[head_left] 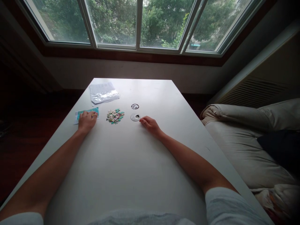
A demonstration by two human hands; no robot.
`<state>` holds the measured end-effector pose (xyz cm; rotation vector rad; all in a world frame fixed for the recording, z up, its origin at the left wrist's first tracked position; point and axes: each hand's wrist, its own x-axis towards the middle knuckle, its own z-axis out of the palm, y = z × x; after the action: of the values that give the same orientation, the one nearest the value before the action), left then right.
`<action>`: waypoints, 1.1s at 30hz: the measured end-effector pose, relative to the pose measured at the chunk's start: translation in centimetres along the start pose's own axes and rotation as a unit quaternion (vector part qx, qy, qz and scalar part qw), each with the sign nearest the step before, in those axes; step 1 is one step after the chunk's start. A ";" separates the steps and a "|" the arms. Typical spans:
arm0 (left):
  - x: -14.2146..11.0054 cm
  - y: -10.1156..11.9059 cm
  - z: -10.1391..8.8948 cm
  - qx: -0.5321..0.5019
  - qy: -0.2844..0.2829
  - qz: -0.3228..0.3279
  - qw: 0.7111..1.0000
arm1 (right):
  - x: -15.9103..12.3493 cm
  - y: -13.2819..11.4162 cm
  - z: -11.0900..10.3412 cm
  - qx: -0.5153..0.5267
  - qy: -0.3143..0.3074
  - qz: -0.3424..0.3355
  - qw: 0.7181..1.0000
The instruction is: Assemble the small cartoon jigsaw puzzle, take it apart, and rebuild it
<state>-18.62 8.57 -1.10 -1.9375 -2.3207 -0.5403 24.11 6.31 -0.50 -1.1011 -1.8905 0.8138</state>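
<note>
My left hand (87,121) rests on a teal and white printed packet (77,118) at the table's left edge, its fingers loosely bent over it and apart. Right of that hand lies a loose pile of small jigsaw puzzle pieces (115,116), mostly cream and teal. My right hand (150,124) has its fingers curled together, thumb and forefinger at the right rim of a round silvery disc (133,117) with a dark spot. Just behind this disc is a second round piece (135,106), dark and white. Both discs lie flat.
A clear plastic sleeve with papers (103,92) lies at the back left of the white table (131,175). Beyond the table is a wall with a window (138,25). A beige sofa (236,147) with a dark cushion (281,148) stands to the right.
</note>
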 end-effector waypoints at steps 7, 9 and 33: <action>-3.7 1.0 -1.9 0.049 0.047 0.028 0.997 | -0.5 -1.0 -0.1 -0.037 -0.003 -0.028 0.999; -4.5 2.6 -2.0 0.032 0.072 0.062 0.995 | -0.8 -1.5 0.0 -0.056 -0.006 -0.033 0.998; 0.1 11.8 1.4 -0.053 -0.056 0.191 0.978 | -1.0 -1.4 0.3 -0.096 -0.034 -0.084 0.991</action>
<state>-7.06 10.79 0.23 -2.4414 -1.9297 -0.5373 23.63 4.82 0.22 -1.0209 -2.1226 0.5904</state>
